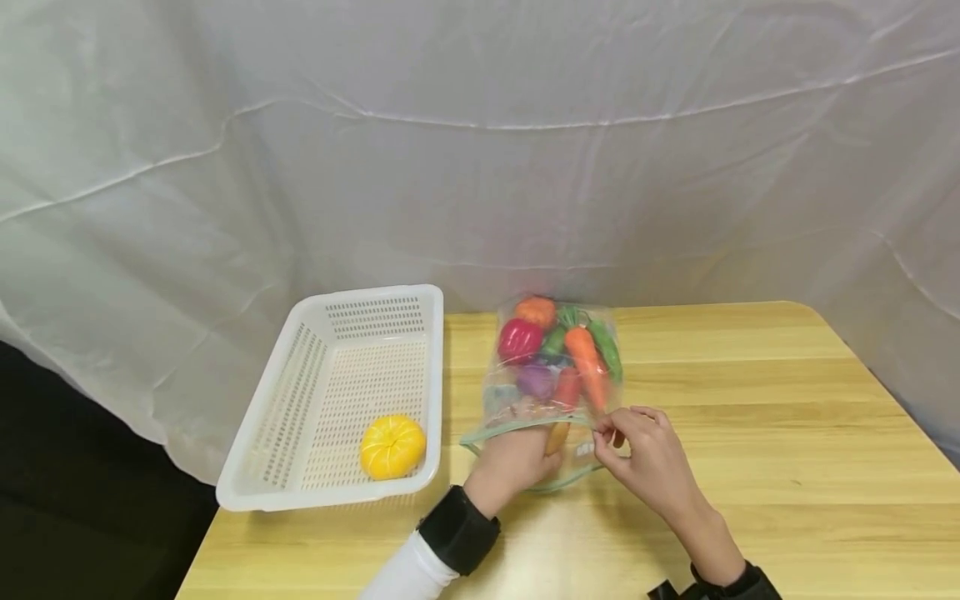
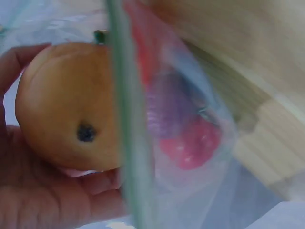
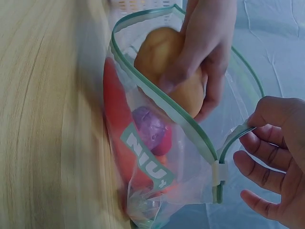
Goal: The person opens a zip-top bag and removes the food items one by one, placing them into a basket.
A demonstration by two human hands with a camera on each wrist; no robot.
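A clear zip bag with a green rim lies on the table, its mouth open toward me. Inside are a carrot, a pinkish-red vegetable, a purple one, an orange one and green peppers. My left hand reaches into the mouth and grips a round yellow-brown fruit with a dark spot on its end. In the right wrist view the same fruit sits between thumb and fingers. My right hand pinches the bag's rim near the zip slider.
Left of the bag stands a white perforated basket holding a yellow pumpkin. The wooden table extends to the right. A pale cloth hangs behind it.
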